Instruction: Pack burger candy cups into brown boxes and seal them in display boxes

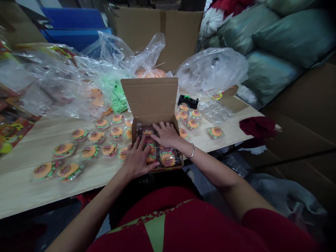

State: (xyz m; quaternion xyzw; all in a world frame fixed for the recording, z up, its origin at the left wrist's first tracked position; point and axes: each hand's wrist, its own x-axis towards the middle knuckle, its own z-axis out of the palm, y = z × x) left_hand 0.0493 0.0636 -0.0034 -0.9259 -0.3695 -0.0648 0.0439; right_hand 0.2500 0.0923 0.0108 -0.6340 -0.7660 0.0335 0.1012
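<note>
A cardboard box [149, 97] stands at the table's front edge, its lid raised at the back. Inside lie several toy burgers in clear plastic packs, one packed burger [167, 159] showing at the front right. My left hand [138, 155] rests over the box's left side, fingers apart, touching the packs there. Across the back right of the box lies my right hand [166, 134], its fingers spread flat over the packs. Both palms hide part of the contents. A bracelet [193, 151] circles my right wrist.
Packed burgers [90, 151] are spread on the wooden table [23, 190] left of the box, with several more at its right. Behind are clear plastic bags [212, 70], green pieces [118, 94] and a black tape dispenser [188, 101]. A dark red cloth [257, 127] lies at the right edge.
</note>
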